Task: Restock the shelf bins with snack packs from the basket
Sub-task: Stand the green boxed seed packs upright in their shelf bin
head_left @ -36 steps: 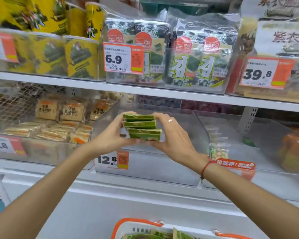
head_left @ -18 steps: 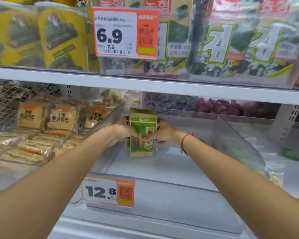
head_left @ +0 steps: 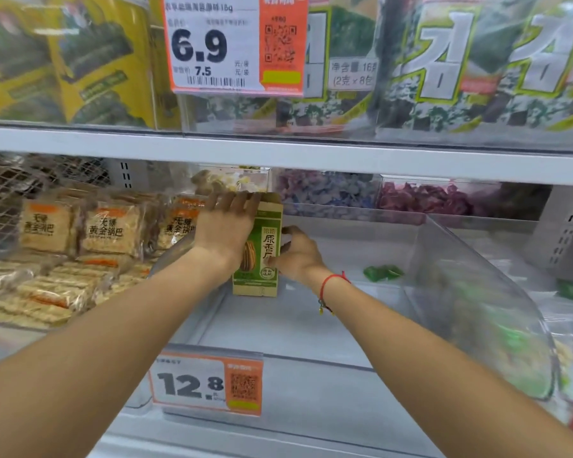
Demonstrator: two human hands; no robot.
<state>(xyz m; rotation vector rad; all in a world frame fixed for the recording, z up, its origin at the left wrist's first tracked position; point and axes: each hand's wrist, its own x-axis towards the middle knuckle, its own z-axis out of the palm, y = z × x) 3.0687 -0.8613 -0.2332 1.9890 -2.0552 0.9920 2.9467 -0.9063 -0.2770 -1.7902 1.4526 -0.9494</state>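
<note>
Green and tan snack packs (head_left: 260, 252) stand upright in a stack at the back left of a clear plastic shelf bin (head_left: 470, 259). My left hand (head_left: 225, 226) lies over the stack's top and left side, fingers stretched across its upper edge. My right hand (head_left: 295, 252) holds the stack's right side, its fingers curled round the edge. A red string bracelet circles my right wrist. The basket is out of view.
The 12.8 price tag (head_left: 205, 385) hangs on the bin's front. Beige rice-cracker packs (head_left: 103, 229) fill the bin to the left. A green pack (head_left: 382, 272) lies in the right-hand bin. Seaweed packs (head_left: 444, 61) and a 6.9 tag (head_left: 235, 44) sit on the shelf above.
The stack went from held flat in front of the bin to upright deep inside it. My left hand has shifted onto the stack's top. The view has moved closer.
</note>
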